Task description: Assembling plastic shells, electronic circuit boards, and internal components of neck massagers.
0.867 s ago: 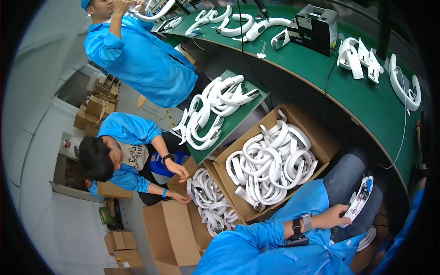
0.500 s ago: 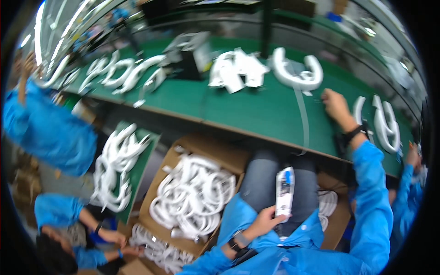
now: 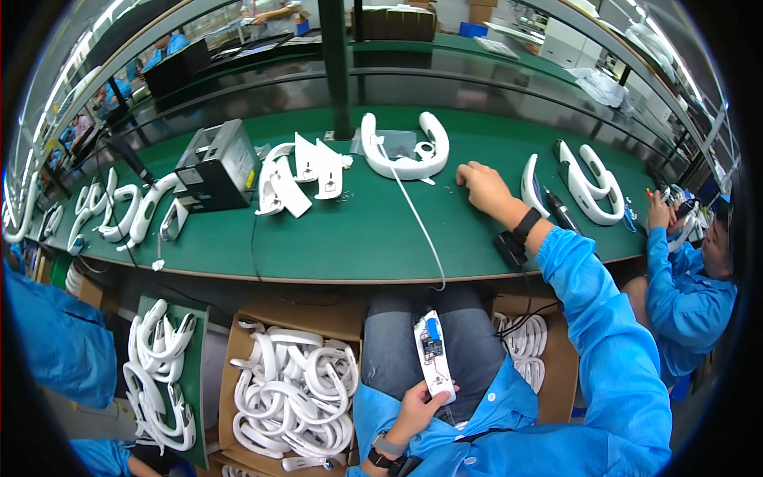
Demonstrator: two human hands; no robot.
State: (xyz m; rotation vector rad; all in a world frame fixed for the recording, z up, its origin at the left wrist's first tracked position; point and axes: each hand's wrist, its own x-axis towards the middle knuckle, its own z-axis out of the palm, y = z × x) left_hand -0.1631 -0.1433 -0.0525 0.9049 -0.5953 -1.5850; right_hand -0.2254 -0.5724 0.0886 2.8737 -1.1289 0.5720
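My left hand [image 3: 416, 413] is closed on the lower end of a white plastic housing piece [image 3: 441, 380], held above my lap. A dark circuit board and a blue part sit in its upper half. My right hand [image 3: 486, 189] reaches onto the green workbench, fingers curled down at the surface beside some tiny bits; anything pinched is too small to make out. Left of that hand lies a white U-shaped housing [image 3: 409, 168] with a white cable [image 3: 419, 221] trailing over the front edge. To its right are a curved white shell [image 3: 530, 184] and a black pen-shaped screwdriver [image 3: 560, 211].
The green workbench [image 3: 342, 258] also carries white shells [image 3: 284, 187], a black-and-silver box [image 3: 216, 171] and another U-shaped housing [image 3: 590, 187]. A carton [image 3: 226, 374] of white curved parts stands at my left. Co-workers in blue sit on both sides, one at right [image 3: 687, 302].
My view has swung to the right and steadied, so the bench things appear further left. Both hands keep nearly the same posture, the left still holding the housing piece.
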